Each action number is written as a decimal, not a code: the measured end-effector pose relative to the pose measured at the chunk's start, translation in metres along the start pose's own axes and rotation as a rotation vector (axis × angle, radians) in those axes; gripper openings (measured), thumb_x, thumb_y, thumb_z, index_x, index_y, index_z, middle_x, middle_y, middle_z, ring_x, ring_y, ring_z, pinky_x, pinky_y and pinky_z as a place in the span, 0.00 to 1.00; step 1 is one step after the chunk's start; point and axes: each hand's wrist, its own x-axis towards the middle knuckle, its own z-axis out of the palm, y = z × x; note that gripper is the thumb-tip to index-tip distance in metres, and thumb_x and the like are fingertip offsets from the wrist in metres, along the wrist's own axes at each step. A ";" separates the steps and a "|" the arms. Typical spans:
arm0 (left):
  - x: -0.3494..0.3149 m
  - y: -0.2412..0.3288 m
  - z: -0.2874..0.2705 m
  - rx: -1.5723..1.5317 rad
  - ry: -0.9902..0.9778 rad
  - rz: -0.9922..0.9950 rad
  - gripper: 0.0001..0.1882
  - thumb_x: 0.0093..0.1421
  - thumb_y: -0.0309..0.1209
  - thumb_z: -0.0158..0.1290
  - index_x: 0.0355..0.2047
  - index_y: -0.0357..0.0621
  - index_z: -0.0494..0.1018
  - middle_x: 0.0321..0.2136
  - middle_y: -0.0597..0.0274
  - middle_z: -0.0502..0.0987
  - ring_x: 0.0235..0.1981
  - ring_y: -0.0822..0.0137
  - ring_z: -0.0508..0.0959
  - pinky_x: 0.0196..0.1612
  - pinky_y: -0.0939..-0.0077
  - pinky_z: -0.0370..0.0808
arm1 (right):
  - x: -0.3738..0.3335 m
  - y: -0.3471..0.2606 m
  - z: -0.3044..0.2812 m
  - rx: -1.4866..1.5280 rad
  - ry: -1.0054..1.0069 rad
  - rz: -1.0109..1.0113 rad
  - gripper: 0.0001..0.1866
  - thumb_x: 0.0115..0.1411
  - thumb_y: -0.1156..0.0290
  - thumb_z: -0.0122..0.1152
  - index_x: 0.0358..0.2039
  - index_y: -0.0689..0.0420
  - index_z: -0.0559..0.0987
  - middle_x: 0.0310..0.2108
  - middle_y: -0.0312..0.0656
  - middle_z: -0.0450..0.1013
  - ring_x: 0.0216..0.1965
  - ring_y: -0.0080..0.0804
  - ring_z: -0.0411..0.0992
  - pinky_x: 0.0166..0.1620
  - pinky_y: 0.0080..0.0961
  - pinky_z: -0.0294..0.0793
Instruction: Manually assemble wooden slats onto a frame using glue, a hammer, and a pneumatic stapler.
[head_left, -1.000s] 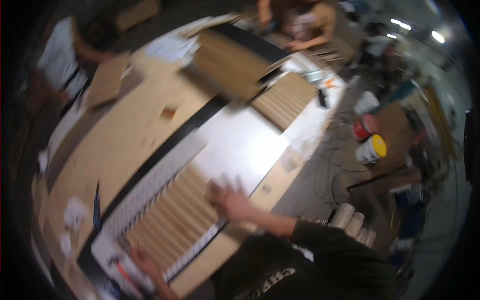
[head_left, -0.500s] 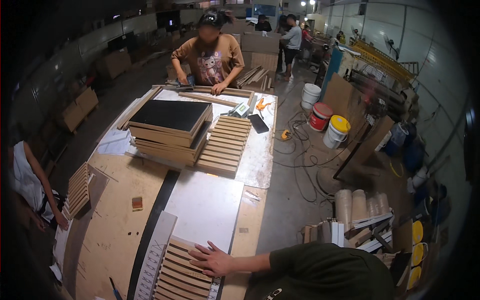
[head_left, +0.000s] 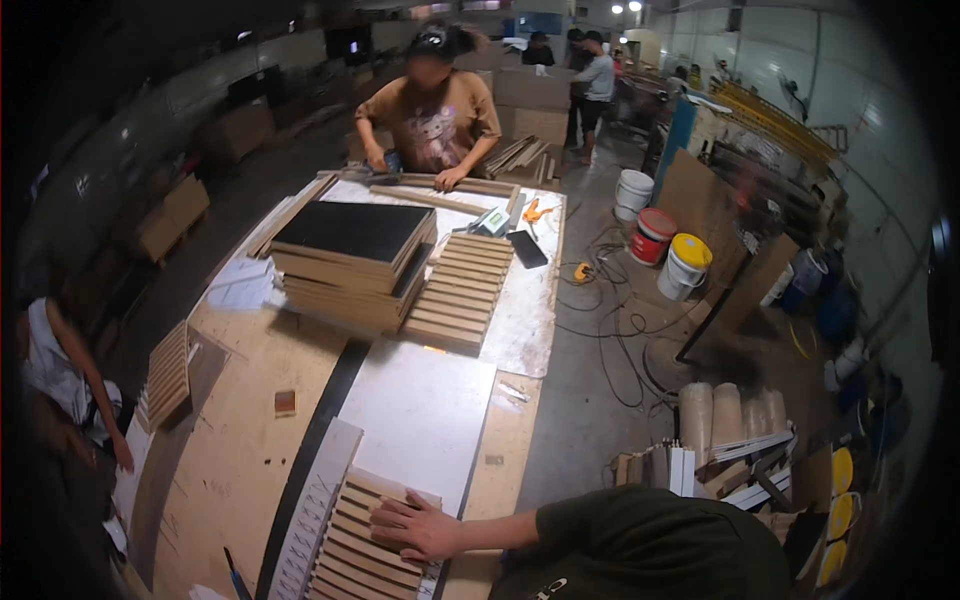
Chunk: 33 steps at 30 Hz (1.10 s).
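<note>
My right hand [head_left: 415,526] lies palm down, fingers apart, on a slatted wooden panel [head_left: 350,545] at the table's near edge. Its slats run crosswise with dark gaps between them. Beside it on the left is a pale strip [head_left: 312,515] with a row of pen-drawn marks. Past the panel lies a smooth white board [head_left: 415,400]. A dark green sleeve covers my right upper arm. My left hand is out of view.
Stacked black-topped wooden panels [head_left: 350,235] stand beside another slatted panel [head_left: 460,290] and a phone [head_left: 527,249]. Across the table a co-worker [head_left: 430,115] holds a power tool at a wooden frame. Another person [head_left: 65,370] is at left. Buckets [head_left: 653,237] and cables lie right.
The whole view has shifted slightly, so the table appears a little farther right. My right hand stays on the slatted panel, its fingers drawn slightly closer together.
</note>
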 end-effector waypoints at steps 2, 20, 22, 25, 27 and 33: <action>-0.008 0.012 -0.008 -0.063 0.067 -0.002 0.20 0.60 0.30 0.46 0.49 0.30 0.64 0.47 0.40 0.68 0.45 0.48 0.70 0.50 0.64 0.65 | 0.010 -0.015 0.010 0.074 -0.105 -0.079 0.34 0.52 0.54 0.50 0.58 0.52 0.58 0.63 0.48 0.44 0.65 0.48 0.38 0.60 0.59 0.37; -0.017 0.020 0.008 0.032 0.009 0.011 0.24 0.54 0.36 0.52 0.52 0.48 0.66 0.49 0.47 0.63 0.49 0.48 0.64 0.50 0.59 0.63 | 0.024 -0.036 0.009 -0.250 -0.159 -0.100 0.37 0.52 0.46 0.47 0.60 0.49 0.56 0.63 0.45 0.47 0.64 0.48 0.41 0.60 0.58 0.38; -0.031 0.030 0.011 0.269 -0.050 0.121 0.26 0.54 0.44 0.52 0.52 0.51 0.66 0.56 0.48 0.55 0.57 0.46 0.55 0.54 0.50 0.57 | 0.025 -0.039 0.009 -0.271 -0.147 -0.115 0.37 0.52 0.46 0.47 0.60 0.49 0.56 0.63 0.45 0.46 0.64 0.49 0.41 0.60 0.58 0.38; -0.032 0.035 0.014 0.274 -0.016 0.098 0.25 0.55 0.41 0.52 0.53 0.48 0.65 0.55 0.46 0.57 0.57 0.45 0.55 0.56 0.54 0.56 | 0.025 -0.039 0.008 -0.270 -0.140 -0.126 0.37 0.52 0.46 0.47 0.60 0.50 0.56 0.63 0.46 0.46 0.64 0.49 0.42 0.60 0.58 0.39; -0.032 0.032 0.017 0.228 0.000 0.102 0.24 0.55 0.40 0.52 0.52 0.48 0.67 0.55 0.49 0.58 0.56 0.44 0.56 0.56 0.54 0.57 | 0.026 -0.039 0.008 -0.270 -0.142 -0.125 0.37 0.52 0.47 0.47 0.60 0.50 0.56 0.63 0.46 0.46 0.64 0.50 0.43 0.60 0.58 0.39; -0.031 0.029 0.024 0.235 0.036 0.150 0.21 0.53 0.37 0.53 0.47 0.46 0.70 0.53 0.51 0.61 0.56 0.44 0.56 0.56 0.54 0.59 | 0.028 -0.037 0.006 -0.261 -0.121 -0.125 0.38 0.51 0.47 0.49 0.60 0.50 0.56 0.63 0.46 0.47 0.64 0.49 0.43 0.60 0.58 0.40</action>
